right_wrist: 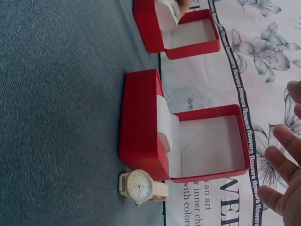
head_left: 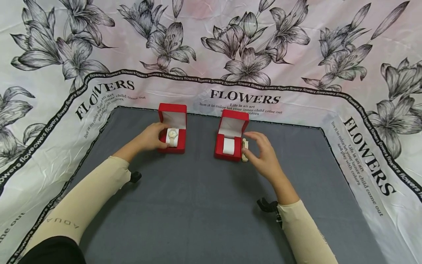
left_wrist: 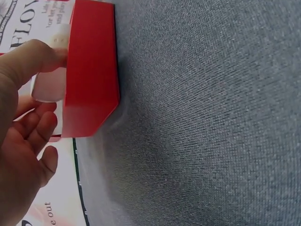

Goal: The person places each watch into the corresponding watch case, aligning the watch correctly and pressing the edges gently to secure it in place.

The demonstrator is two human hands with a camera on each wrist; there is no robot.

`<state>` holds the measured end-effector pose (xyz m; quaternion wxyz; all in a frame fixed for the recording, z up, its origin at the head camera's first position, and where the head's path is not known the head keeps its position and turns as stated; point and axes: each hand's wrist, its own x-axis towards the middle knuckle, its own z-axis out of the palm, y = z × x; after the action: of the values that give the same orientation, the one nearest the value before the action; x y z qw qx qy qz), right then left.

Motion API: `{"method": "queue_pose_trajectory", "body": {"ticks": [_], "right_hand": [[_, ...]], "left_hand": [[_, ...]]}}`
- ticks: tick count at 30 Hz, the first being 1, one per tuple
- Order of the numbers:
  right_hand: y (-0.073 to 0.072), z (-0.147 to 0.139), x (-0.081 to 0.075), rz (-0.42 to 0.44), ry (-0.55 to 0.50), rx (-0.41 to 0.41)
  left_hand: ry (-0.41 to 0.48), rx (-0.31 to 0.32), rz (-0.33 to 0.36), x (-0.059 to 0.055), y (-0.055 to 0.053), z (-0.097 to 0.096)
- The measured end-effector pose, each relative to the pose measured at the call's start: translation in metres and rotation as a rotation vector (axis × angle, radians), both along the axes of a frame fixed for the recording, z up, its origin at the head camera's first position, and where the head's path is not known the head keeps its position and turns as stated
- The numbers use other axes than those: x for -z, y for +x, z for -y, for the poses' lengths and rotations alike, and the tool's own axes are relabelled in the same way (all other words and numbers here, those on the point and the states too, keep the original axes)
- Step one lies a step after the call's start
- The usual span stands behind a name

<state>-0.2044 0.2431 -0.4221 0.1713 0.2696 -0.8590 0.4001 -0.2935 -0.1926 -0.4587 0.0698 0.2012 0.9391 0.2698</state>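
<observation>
My left hand (head_left: 148,138) is at the open red watch box (head_left: 172,107) on the left. Its thumb and fingers pinch the white cushion (left_wrist: 49,85) there, which bears a gold-faced wristwatch (head_left: 172,134) on a pale strap. To the right stands a second open red box (head_left: 227,157), with a bare white cushion (head_left: 228,146) inside. Against that box's right side, on the cloth, sits another wristwatch (right_wrist: 139,186) with a round dial and cream strap. Close over this watch, my right hand (head_left: 265,158) has its fingers spread apart and holds nothing.
A dark grey cloth (head_left: 197,212) covers the middle of the table. Around it runs a white and pink border (head_left: 184,86) printed with flowers and lettering. Black wrist mounts (head_left: 267,205) sit below both sleeves. Both box lids stand raised at the back.
</observation>
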Motion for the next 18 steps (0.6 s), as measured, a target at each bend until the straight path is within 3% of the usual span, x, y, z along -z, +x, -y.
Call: {"method": "queue_pose_trajectory", "body": {"ticks": [8,18], "right_hand": [[0.000,0.009,0.000,0.017,0.018,-0.014],[-0.003,0.023,0.000,0.026,0.023,-0.046]], "left_hand": [[-0.030,-0.006,0.023,0.002,-0.001,0.004],[-0.074,-0.016,0.040,-0.004,-0.004,0.003]]}}
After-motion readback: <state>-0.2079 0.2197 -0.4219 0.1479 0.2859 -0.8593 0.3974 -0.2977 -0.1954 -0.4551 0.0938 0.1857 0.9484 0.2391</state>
